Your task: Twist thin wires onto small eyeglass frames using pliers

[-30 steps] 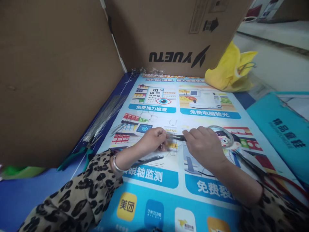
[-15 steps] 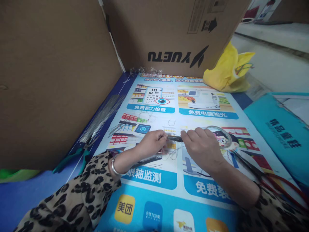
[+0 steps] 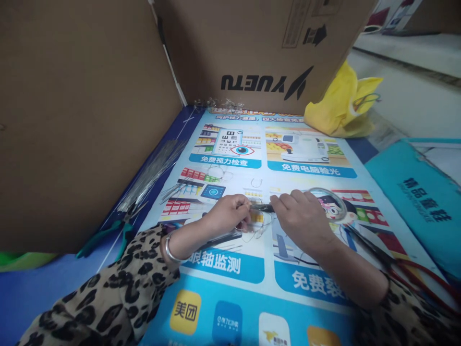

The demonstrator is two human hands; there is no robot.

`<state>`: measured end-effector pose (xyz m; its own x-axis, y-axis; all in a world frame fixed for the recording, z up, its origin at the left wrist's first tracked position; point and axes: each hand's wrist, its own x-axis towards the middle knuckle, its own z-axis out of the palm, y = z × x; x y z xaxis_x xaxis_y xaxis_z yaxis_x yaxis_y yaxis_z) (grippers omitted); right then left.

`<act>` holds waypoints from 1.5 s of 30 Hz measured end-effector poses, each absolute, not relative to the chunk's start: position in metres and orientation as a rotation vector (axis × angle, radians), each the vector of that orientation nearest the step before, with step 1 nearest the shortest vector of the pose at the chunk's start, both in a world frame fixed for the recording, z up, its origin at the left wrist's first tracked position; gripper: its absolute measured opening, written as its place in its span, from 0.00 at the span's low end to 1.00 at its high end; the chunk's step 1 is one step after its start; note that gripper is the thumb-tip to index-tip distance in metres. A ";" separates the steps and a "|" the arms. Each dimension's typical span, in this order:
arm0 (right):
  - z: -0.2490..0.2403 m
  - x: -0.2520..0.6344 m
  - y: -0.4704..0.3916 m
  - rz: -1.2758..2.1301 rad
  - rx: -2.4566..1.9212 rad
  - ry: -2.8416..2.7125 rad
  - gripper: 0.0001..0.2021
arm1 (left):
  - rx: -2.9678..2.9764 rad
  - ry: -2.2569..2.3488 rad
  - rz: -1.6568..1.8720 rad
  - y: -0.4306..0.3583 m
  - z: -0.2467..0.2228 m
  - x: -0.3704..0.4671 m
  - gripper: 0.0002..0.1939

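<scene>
My right hand (image 3: 300,218) is closed around a dark, narrow-jawed tool that looks like pliers (image 3: 264,208); the palm hides its handles. The jaws point left, to the fingertips of my left hand (image 3: 230,211). Those fingers are pinched on a thin wire (image 3: 257,233) at the jaw tips, and fine loops show just below. How the wire sits in the jaws is too small to tell. Under my left hand lie several short dark wires (image 3: 225,240) on the printed poster sheet (image 3: 266,278). A bent wire piece (image 3: 257,182) rests beyond the hands.
Straight wires (image 3: 154,168) lie in a bundle at left, beside green-handled cutters (image 3: 124,226). Red-handled scissors (image 3: 389,262) are by my right forearm. A cardboard box (image 3: 252,48) stands behind, with tangled wire pieces (image 3: 219,105) at its foot. A yellow bag (image 3: 334,108) and teal box (image 3: 414,192) are right.
Both hands stay nearly in place. The left fingers have shifted slightly at the jaw tips, and the view has moved a little.
</scene>
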<state>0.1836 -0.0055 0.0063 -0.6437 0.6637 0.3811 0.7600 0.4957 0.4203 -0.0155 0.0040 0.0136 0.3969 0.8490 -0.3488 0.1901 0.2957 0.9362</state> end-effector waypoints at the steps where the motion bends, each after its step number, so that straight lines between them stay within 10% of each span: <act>1: 0.006 0.184 -0.005 -0.844 -1.233 -2.568 0.09 | 1.201 1.107 0.587 0.004 0.014 -0.015 0.05; 45: 0.002 0.184 0.000 -0.703 -1.283 -2.660 0.07 | 1.186 1.137 0.602 0.003 0.010 -0.014 0.06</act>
<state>0.1840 -0.0003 0.0023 -0.6382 0.7141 0.2877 0.7630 0.5370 0.3598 -0.0136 0.0029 0.0100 0.3631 0.8574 -0.3647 0.1800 0.3195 0.9304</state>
